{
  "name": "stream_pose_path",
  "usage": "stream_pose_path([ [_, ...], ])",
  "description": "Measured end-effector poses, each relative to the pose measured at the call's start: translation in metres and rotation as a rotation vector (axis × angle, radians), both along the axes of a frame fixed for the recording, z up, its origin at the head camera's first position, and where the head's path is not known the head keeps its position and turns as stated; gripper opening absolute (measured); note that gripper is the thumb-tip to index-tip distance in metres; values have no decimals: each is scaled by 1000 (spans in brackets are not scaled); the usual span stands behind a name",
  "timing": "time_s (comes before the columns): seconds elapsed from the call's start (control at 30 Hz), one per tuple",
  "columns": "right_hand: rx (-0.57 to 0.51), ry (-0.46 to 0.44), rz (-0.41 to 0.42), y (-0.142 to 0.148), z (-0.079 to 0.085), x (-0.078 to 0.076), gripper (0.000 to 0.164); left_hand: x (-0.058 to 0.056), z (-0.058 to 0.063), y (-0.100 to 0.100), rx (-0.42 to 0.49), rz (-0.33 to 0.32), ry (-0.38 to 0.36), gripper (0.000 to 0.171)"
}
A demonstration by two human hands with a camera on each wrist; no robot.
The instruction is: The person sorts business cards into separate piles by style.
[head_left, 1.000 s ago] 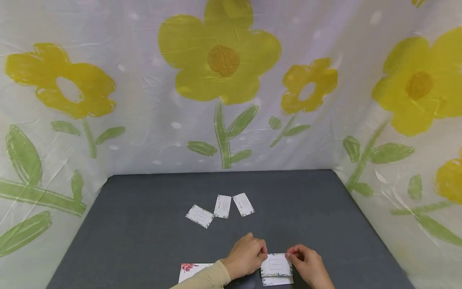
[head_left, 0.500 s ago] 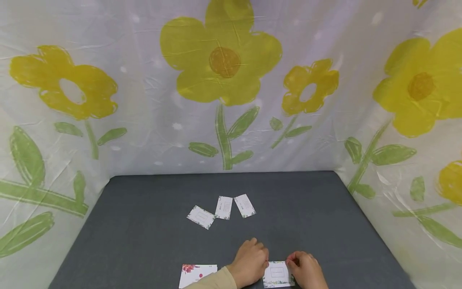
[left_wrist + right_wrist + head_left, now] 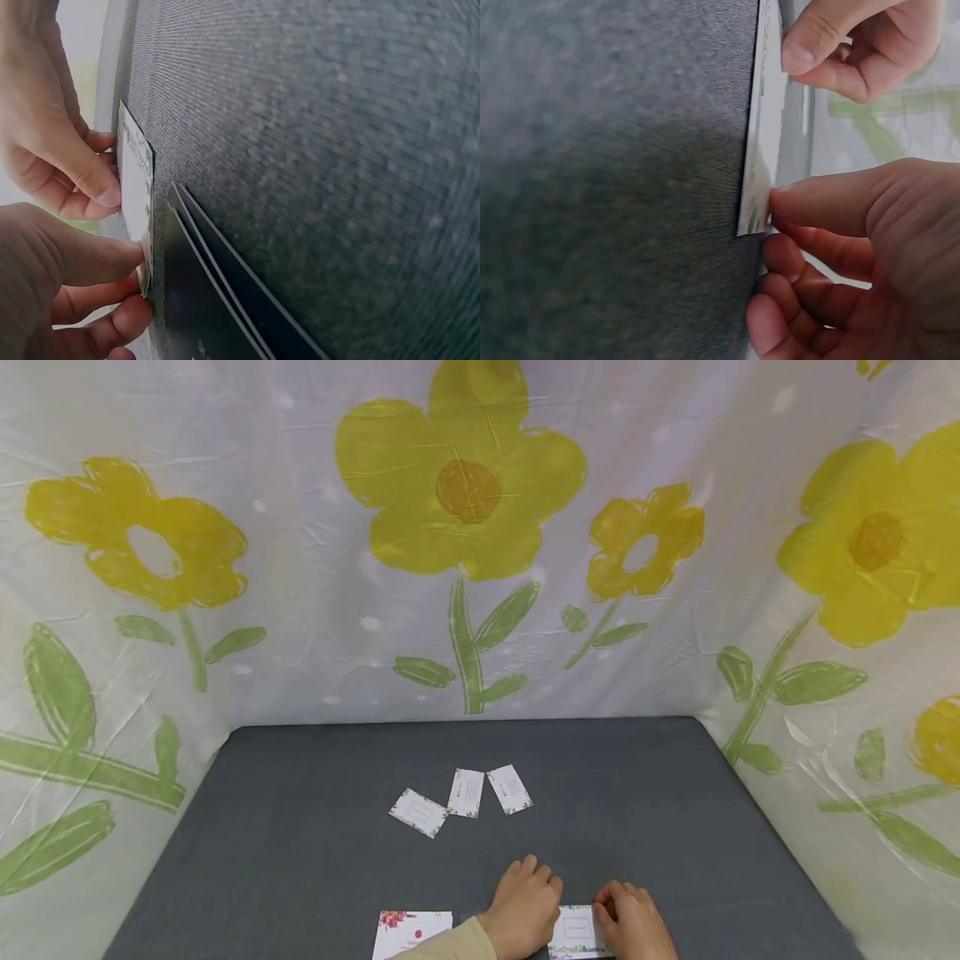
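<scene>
A white card with a leafy printed border and a framed centre point(image 3: 576, 931) lies at the front of the table, between the two hands. My left hand point(image 3: 522, 903) pinches its left edge; in the left wrist view the thumb point(image 3: 105, 259) presses on its face near the corner. On the opposite edge, my right hand point(image 3: 636, 922) pinches the card with thumb and forefinger, as the right wrist view shows near the card's end point(image 3: 763, 157). The fingers partly cover both sides of the card. Close beside the left hand are dark flat sheets with thin edges point(image 3: 217, 277).
Three white cards with leafy borders lie further back: a slanted one point(image 3: 417, 812), a middle one point(image 3: 466, 792) and a right one point(image 3: 510, 789). Left of my left sleeve point(image 3: 457, 943) is a larger card with red flowers point(image 3: 401, 931). Flower-printed curtains point(image 3: 300, 568) enclose the dark table point(image 3: 300, 860).
A second leafy card showed below the top card one second ago; now only one outline is visible. Both hands and the card have shifted slightly towards me.
</scene>
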State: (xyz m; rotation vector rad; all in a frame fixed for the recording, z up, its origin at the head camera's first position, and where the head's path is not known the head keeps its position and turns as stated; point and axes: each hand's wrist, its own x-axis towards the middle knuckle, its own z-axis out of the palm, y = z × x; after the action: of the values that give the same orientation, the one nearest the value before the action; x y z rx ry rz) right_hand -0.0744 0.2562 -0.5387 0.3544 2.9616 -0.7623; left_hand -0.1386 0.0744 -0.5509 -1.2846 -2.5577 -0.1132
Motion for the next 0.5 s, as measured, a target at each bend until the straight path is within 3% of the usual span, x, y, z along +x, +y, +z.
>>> stream_pose_path([
  [0.13, 27, -21, 7, -3, 5, -2, 12, 2, 0, 1, 29, -9, 27, 16],
  [0.27, 36, -41, 35, -10, 19, -15, 9, -2, 4, 1, 52, -26, 14, 16],
  [0.37, 21, 20, 72, -18, 33, -34, 10, -13, 12, -4, 85, -4, -19, 15],
  [0.5, 9, 177, 170, -37, 47, -65, 7, -43, 22, -29, 178, 74, -21, 14],
])
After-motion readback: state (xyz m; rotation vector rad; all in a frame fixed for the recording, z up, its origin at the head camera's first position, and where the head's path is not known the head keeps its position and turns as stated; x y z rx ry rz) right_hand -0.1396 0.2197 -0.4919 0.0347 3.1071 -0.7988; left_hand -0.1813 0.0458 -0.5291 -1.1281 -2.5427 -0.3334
